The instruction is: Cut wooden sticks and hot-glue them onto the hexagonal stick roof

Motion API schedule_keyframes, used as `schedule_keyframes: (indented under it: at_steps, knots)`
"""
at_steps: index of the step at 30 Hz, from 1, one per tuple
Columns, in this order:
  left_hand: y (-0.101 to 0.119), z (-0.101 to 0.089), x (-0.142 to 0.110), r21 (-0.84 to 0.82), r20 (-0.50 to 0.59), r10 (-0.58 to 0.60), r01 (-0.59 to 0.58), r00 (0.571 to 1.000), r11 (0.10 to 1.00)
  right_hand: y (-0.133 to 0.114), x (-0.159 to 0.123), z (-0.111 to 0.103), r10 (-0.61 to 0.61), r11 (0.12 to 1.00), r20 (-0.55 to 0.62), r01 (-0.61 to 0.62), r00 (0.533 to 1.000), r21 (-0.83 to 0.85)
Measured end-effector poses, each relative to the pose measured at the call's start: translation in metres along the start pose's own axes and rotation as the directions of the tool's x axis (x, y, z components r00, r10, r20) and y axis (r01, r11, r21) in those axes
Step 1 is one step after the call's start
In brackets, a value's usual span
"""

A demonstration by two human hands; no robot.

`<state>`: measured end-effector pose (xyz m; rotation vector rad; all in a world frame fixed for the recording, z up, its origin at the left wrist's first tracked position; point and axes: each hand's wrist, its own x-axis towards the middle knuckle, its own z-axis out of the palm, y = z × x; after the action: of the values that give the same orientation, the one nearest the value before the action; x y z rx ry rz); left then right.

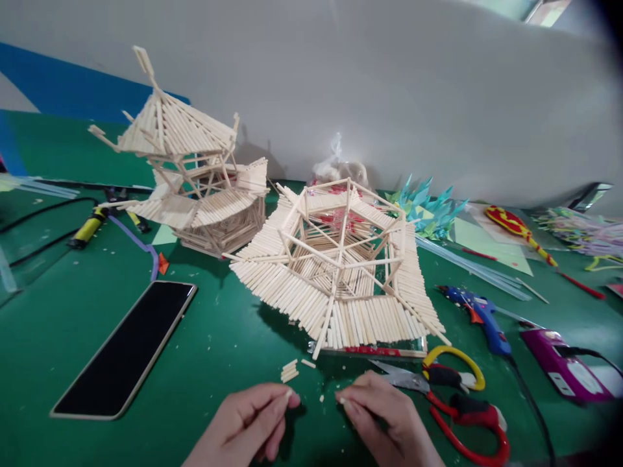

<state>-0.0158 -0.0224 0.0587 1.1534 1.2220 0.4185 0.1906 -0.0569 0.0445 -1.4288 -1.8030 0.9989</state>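
Note:
My left hand point(253, 421) is pinched at the front of the green table, a small pale bit of wooden stick showing at its fingertips. Opposite it, my right hand point(382, 415) pinches another tiny pale wooden bit between thumb and forefinger. Just beyond the left fingers lie several short cut stick pieces point(289, 371). Behind both hands stands a pavilion model of wooden sticks point(372, 321), with a slatted skirt roof and an open frame on top. Scissors point(406, 379) with yellow and red handles lie beside my right hand.
A finished-looking stick pagoda point(195, 136) rises at the back left. A phone point(129, 350) lies on the left. To the right are a blue glue gun point(479, 314) with a cord, a purple box point(559, 366), clear glue sticks point(477, 269) and teal folded paper point(426, 204).

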Motion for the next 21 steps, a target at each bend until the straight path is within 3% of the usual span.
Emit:
schedule_keyframes:
  at_steps: [2, 6, 8, 11, 14, 21]
  knots:
    - [0.001, -0.002, 0.003, 0.075, -0.08, 0.053, -0.047, 0.995, 0.996, 0.003, 0.007, 0.01, -0.013, 1.0, -0.044, 0.013, 0.999, -0.009]
    - [-0.009, -0.008, 0.007, 0.364, -0.137, 0.296, -0.23, 0.945, 0.903, 0.009, 0.012, 0.026, -0.091, 0.967, -0.081, 0.069, 0.992, -0.247]
    - [-0.017, -0.011, 0.011, 0.532, -0.115, 0.439, -0.318, 0.891, 0.785, 0.011, 0.014, 0.03, -0.105, 0.943, -0.08, 0.074, 0.991, -0.324]
    - [-0.024, -0.014, 0.02, 0.76, -0.021, 0.603, -0.379, 0.798, 0.528, 0.014, 0.016, 0.031, -0.092, 0.926, -0.086, 0.054, 0.992, -0.375]
    - [-0.026, -0.016, 0.03, 0.845, 0.023, 0.63, -0.351, 0.777, 0.402, 0.015, 0.015, 0.03, -0.085, 0.907, -0.11, 0.031, 0.99, -0.42]
    - [-0.027, -0.018, 0.047, 0.861, 0.078, 0.614, -0.364, 0.786, 0.356, 0.017, 0.01, 0.03, -0.108, 0.895, -0.174, 0.019, 0.979, -0.445]
